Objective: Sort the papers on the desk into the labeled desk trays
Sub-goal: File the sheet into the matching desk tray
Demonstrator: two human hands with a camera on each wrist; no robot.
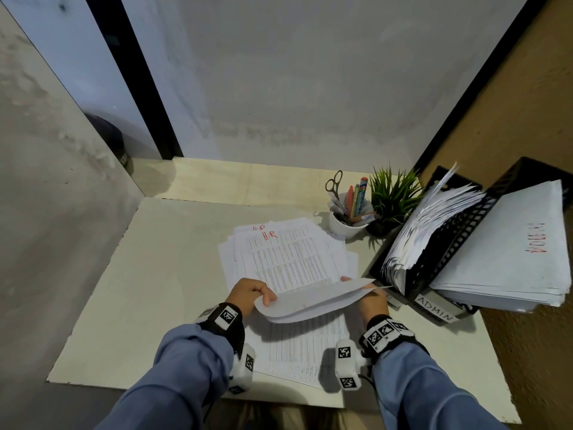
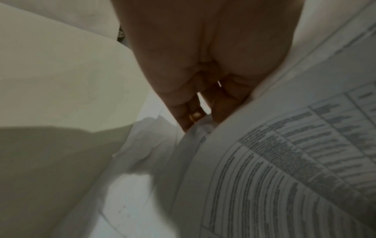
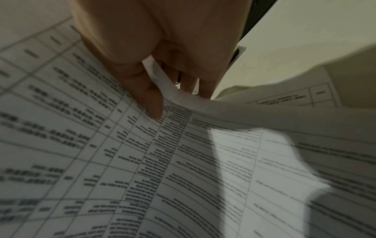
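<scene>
Tabletop [image 1: 148, 274] carried loose HR-marked papers [image 1: 288, 252] at centre, black trays [image 1: 446, 262] at right, already stuffed. Left hand [image 1: 248, 294] and right hand [image 1: 373, 301] each pinched an end of a lifted, sagging sheaf [image 1: 313, 301] above the pile.

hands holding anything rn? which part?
Yes. Both grip the same lifted sheets: left hand at their left edge, right hand at their right edge, sagging between them.
</scene>
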